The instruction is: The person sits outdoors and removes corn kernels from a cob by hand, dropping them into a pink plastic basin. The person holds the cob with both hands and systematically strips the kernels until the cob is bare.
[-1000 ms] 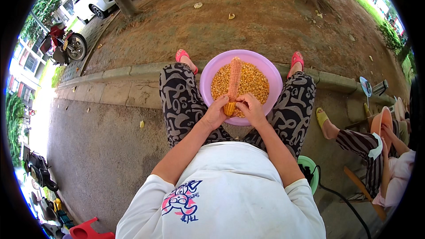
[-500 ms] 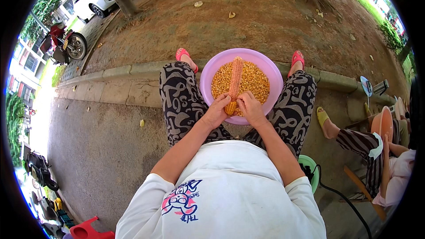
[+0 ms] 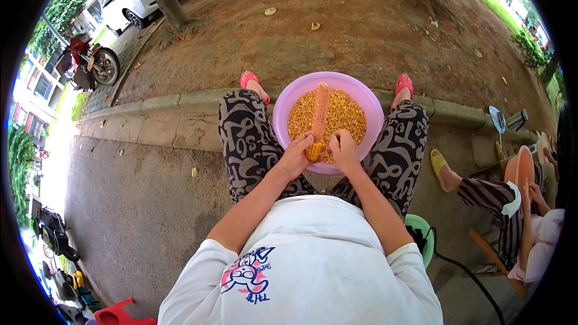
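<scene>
My left hand (image 3: 296, 155) is closed round the near end of a corn cob (image 3: 321, 114), which points away from me. Most of the cob is stripped to pinkish core, while yellow kernels remain on its near end beside my fingers. My right hand (image 3: 344, 149) is just right of the cob, slightly apart from it, its fingers curled together; whatever they may hold is hidden. Beneath both hands, a pinkish-purple basin (image 3: 374, 111) sits between my knees. Loose yellow kernels (image 3: 350, 111) cover its bottom.
At the right a seated person (image 3: 524, 229) handles an orange basin (image 3: 521, 167). A green bucket (image 3: 427, 247) with a black cable stands by my right hip. A stone curb (image 3: 180, 101) runs past my feet. A red stool (image 3: 123, 313) is at lower left.
My right hand has come off the cob's near end and moved slightly right. The cob has tipped a little, and the view has shifted slightly.
</scene>
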Tool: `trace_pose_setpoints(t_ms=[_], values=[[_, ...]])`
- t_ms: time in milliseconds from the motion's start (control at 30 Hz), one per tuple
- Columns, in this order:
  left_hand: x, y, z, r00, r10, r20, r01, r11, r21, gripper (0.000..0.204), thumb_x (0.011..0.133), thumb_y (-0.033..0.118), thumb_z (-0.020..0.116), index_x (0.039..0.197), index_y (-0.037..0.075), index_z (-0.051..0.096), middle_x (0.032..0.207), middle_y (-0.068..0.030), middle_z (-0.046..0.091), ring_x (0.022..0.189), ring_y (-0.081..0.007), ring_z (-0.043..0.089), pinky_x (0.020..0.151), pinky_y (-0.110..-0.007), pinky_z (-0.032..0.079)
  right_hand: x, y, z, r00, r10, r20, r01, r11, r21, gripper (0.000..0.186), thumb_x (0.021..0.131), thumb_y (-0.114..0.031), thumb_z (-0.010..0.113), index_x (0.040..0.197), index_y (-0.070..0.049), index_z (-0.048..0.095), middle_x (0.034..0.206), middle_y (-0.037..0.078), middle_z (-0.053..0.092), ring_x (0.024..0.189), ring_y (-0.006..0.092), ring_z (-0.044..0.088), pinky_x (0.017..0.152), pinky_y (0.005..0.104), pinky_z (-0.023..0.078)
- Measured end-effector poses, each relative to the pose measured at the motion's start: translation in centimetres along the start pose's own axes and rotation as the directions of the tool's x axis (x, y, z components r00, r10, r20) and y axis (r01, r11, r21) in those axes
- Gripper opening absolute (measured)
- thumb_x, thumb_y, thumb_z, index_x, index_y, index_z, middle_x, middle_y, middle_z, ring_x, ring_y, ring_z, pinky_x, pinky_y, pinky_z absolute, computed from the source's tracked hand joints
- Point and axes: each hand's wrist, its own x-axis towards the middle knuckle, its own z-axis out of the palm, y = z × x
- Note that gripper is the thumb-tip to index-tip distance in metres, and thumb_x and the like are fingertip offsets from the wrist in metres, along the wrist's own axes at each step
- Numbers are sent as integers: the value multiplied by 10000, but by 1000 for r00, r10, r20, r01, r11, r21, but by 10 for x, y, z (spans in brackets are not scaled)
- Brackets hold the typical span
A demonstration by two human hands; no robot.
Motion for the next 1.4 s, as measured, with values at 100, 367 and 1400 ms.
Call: trace_pose_setpoints(t_ms=[100,367,1400], values=[[1,1,-1,1000,-10,8,10,1000,6,350,893,257,577,1195,128,456,1091,-21,549,976,-169,560,788,-358,492,4,21,4,996,35,-80,-37,999,-20,146,835,-121,539,888,15,538,830,180,560,769,312,568,699,392,451],[-1,-1,0,999,39,-36,-39,999,-9,393,884,242,602,1216,130,424,1067,-22,546,941,-156,567,766,-355,507,3,4,-6,997,76,22,-75,997,-32,172,820,-89,581,932,40,564,874,162,601,758,261,617,679,337,485],[1,-3,-3,998,57,11,-57,997,-50,320,907,142,553,1212,128,456,1131,-32,533,1029,-165,529,887,-368,459,5,-15,-11,962,-18,274,-57,963,264,100,798,-81,628,836,-1,581,765,35,545,680,105,538,614,240,443]])
